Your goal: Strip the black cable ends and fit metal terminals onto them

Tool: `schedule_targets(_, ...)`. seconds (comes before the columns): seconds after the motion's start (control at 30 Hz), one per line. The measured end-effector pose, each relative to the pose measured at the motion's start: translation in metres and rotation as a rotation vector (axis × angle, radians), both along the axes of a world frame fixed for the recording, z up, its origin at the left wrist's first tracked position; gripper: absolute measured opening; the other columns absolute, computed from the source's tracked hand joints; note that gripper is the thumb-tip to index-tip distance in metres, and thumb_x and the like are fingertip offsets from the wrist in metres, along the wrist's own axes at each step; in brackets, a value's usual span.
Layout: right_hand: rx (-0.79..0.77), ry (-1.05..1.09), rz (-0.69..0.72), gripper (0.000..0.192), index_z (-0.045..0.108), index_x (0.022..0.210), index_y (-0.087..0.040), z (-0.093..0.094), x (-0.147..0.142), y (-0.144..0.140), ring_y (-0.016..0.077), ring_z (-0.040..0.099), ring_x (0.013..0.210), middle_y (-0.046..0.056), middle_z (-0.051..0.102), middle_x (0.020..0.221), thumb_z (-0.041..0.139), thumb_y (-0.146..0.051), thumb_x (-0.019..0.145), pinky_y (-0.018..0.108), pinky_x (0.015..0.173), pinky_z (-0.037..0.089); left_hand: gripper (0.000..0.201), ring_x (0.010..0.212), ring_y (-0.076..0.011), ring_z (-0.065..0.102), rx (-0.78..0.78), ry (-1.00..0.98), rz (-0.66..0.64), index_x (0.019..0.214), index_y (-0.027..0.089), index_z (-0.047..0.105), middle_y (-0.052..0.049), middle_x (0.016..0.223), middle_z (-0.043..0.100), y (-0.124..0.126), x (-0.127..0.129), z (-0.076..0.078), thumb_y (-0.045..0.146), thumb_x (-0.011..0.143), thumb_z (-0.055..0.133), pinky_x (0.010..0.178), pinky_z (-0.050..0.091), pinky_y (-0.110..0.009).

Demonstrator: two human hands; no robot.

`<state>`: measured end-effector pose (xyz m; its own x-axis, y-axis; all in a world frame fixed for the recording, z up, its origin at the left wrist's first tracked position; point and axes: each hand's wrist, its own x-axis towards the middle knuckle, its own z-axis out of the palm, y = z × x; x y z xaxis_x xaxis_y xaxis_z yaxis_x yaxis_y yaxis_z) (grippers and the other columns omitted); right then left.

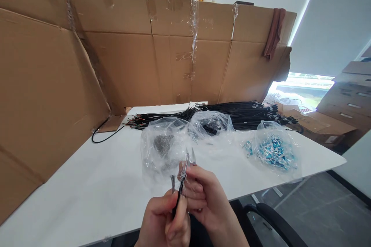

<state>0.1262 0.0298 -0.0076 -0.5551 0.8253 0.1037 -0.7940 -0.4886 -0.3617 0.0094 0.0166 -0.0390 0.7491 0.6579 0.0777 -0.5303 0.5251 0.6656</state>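
My left hand (pixel 165 220) pinches a thin black wire (pixel 179 195) upright near the table's front edge. My right hand (pixel 204 197) touches it from the right, fingers closed on the wire's upper end, where small metal terminals (pixel 188 161) stick up. Just behind my hands lies a clear plastic bag (pixel 162 148) with a grey heap of small metal parts inside.
A white table (pixel 87 189) carries a long bundle of black wires (pixel 246 114) at the back, a bag of black parts (pixel 213 123) and a bag of blue pieces (pixel 274 150). Cardboard walls (pixel 121 58) enclose the left and back. An office chair (pixel 272 220) stands at lower right.
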Motion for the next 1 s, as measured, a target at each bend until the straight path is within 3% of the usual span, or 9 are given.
schedule_targets(0.1, -0.025, -0.015, 0.057, 0.029, 0.05, 0.062, -0.016, 0.0, -0.001, 0.0, -0.0003, 0.009, 0.034, -0.013, 0.032, 0.04, 0.078, -0.017, 0.068, 0.009, 0.028, 0.011, 0.057, 0.026, -0.0028, 0.015, 0.008, 0.069, 0.054, 0.038, 0.017, 0.04, 0.007, 0.031, 0.021, -0.002, -0.007, 0.007, 0.048, 0.078, 0.064, 0.026, 0.008, -0.017)
schedule_targets(0.23, 0.036, -0.218, -0.095, 0.026, 0.052, 0.068, -0.016, 0.003, 0.002, -0.002, 0.0007, 0.011, 0.037, -0.013, 0.031, 0.043, 0.078, -0.024, 0.071, 0.011, 0.031, 0.009, 0.048, 0.036, -0.0036, 0.015, 0.064, 0.236, 0.228, 0.047, 0.013, 0.055, 0.009, 0.039, 0.019, -0.006, -0.017, 0.018, 0.046, 0.08, 0.067, 0.034, 0.01, -0.019)
schedule_targets(0.3, 0.052, -0.35, -0.287, 0.025, 0.06, 0.088, -0.016, 0.004, 0.004, -0.004, 0.0007, 0.011, 0.039, -0.011, 0.042, 0.05, 0.076, -0.03, 0.074, 0.013, 0.033, 0.007, 0.05, 0.039, -0.0046, 0.013, 0.152, 0.404, 0.361, 0.049, 0.013, 0.056, 0.009, 0.041, 0.019, -0.008, -0.018, 0.024, 0.052, 0.079, 0.066, 0.038, 0.01, -0.021)
schedule_targets(0.4, 0.099, -0.496, -0.726, 0.037, 0.058, 0.112, -0.022, 0.007, 0.006, -0.009, 0.0009, 0.014, 0.042, -0.007, 0.052, 0.068, 0.07, -0.038, 0.081, 0.015, 0.038, 0.012, 0.052, 0.043, -0.0069, 0.015, 0.31, 0.686, 0.589, 0.054, 0.015, 0.058, 0.008, 0.044, 0.021, -0.012, -0.013, 0.032, 0.06, 0.08, 0.06, 0.042, 0.011, -0.024)
schedule_targets(0.47, 0.176, -0.605, -0.977, 0.031, 0.059, 0.109, -0.024, 0.009, 0.006, -0.014, 0.0028, 0.023, 0.044, -0.006, 0.05, 0.07, 0.068, -0.038, 0.083, 0.017, 0.04, 0.02, 0.049, 0.046, -0.0086, 0.018, 0.396, 0.84, 0.742, 0.057, 0.016, 0.06, 0.007, 0.048, 0.023, -0.015, -0.01, 0.037, 0.059, 0.08, 0.06, 0.044, 0.013, -0.025)
schedule_targets(0.53, 0.258, -0.742, -1.11, 0.025, 0.062, 0.102, -0.024, 0.009, 0.005, -0.019, 0.0052, 0.029, 0.046, -0.005, 0.049, 0.071, 0.07, -0.035, 0.081, 0.02, 0.043, 0.025, 0.044, 0.049, -0.0097, 0.021, 0.45, 0.936, 0.848, 0.058, 0.017, 0.061, 0.005, 0.051, 0.027, -0.018, -0.007, 0.038, 0.056, 0.08, 0.062, 0.047, 0.015, -0.025)
schedule_targets(0.6, 0.352, -0.855, -1.135, 0.024, 0.063, 0.102, -0.025, 0.009, 0.003, -0.022, 0.0061, 0.029, 0.047, -0.004, 0.052, 0.074, 0.071, -0.032, 0.081, 0.022, 0.043, 0.024, 0.042, 0.05, -0.0109, 0.024, 0.496, 0.988, 0.883, 0.058, 0.017, 0.063, 0.004, 0.051, 0.032, -0.019, -0.007, 0.037, 0.053, 0.079, 0.062, 0.049, 0.017, -0.026)
schedule_targets(0.77, 0.524, -0.949, -1.08, 0.026, 0.064, 0.112, -0.03, 0.004, 0.0, -0.021, 0.0053, 0.03, 0.049, -0.003, 0.055, 0.085, 0.067, -0.026, 0.086, 0.022, 0.044, 0.026, 0.038, 0.054, -0.0137, 0.033, 0.567, 1.063, 0.791, 0.065, 0.018, 0.07, 0.0, 0.054, 0.045, -0.019, -0.01, 0.029, 0.051, 0.081, 0.06, 0.051, 0.025, -0.025)
schedule_targets(1.0, 0.534, -0.983, -1.2, 0.005, 0.063, 0.089, -0.025, 0.001, 0.004, -0.02, 0.0049, 0.034, 0.048, -0.003, 0.055, 0.083, 0.067, -0.023, 0.087, 0.022, 0.045, 0.029, 0.029, 0.05, -0.0119, 0.028, 0.534, 1.017, 0.972, 0.061, 0.018, 0.07, 0.002, 0.051, 0.042, -0.025, 0.0, 0.034, 0.041, 0.077, 0.064, 0.048, 0.022, -0.026)
